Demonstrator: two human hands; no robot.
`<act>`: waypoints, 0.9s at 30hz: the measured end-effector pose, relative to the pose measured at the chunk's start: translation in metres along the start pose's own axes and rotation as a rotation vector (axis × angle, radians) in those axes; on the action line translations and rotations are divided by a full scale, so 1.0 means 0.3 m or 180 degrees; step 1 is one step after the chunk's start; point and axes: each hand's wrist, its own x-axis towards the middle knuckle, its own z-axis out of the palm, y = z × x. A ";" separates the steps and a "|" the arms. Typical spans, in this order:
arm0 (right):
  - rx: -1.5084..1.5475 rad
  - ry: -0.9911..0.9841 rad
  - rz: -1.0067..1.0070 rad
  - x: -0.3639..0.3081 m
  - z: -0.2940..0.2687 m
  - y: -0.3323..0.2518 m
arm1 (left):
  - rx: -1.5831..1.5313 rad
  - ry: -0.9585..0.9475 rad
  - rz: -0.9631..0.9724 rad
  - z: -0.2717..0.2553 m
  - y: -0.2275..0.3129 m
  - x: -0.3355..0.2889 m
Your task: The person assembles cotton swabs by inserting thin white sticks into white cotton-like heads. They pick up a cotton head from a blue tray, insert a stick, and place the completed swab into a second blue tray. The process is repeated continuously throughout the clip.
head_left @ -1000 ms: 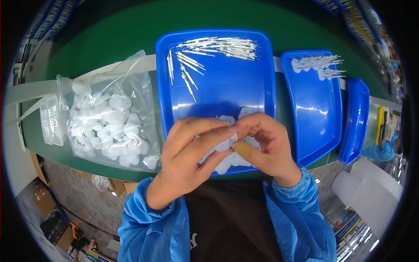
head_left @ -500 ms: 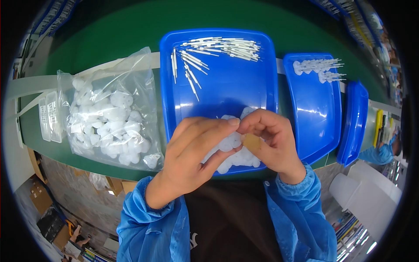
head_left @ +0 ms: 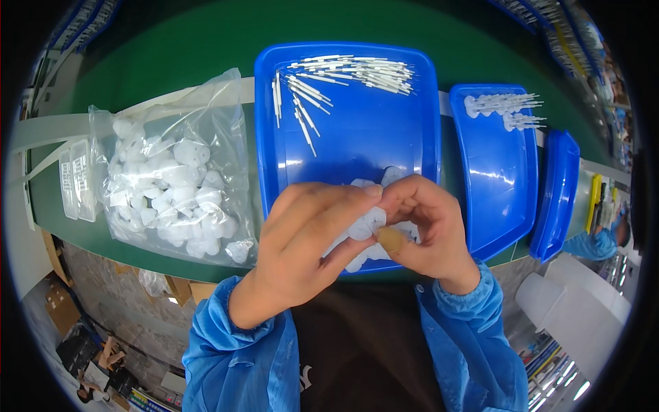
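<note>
Over the near edge of a large blue tray (head_left: 350, 144), a small white lobed piece (head_left: 368, 224) is held between my two hands. My left hand (head_left: 295, 237) pinches it from the left, thumb below and fingertips above. My right hand (head_left: 436, 237) is closed at the piece's right edge, fingertips against it; its thumb wears a tan cover (head_left: 391, 240). Anything thinner between the fingertips is hidden. More white lobed pieces (head_left: 393, 174) lie in the tray behind and under my hands. Thin white sticks with fine wire-like ends (head_left: 374, 74) lie along the tray's far side.
On the left lies a clear plastic bag of white pieces (head_left: 182, 182), beside clear containers (head_left: 81, 182). A smaller blue tray (head_left: 498, 178) on the right holds sticks joined to white pieces (head_left: 498, 105). Stacked blue trays (head_left: 556, 196) stand farther right on the green table (head_left: 206, 41).
My right hand's thumb has shifted slightly down and left, and the held piece has moved a little right. The trays sit slightly differently in view.
</note>
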 end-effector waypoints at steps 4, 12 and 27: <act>-0.0473 0.0104 -0.0070 -0.003 0.009 -0.010 | 0.0156 0.0021 0.0135 0.007 0.002 -0.012; -0.0223 0.0114 -0.0094 -0.008 -0.009 0.013 | 0.0226 0.0149 0.0243 0.031 0.010 -0.015; -0.1052 0.0298 -0.0385 -0.023 0.002 -0.015 | 0.0382 0.0091 0.0257 0.027 0.029 -0.005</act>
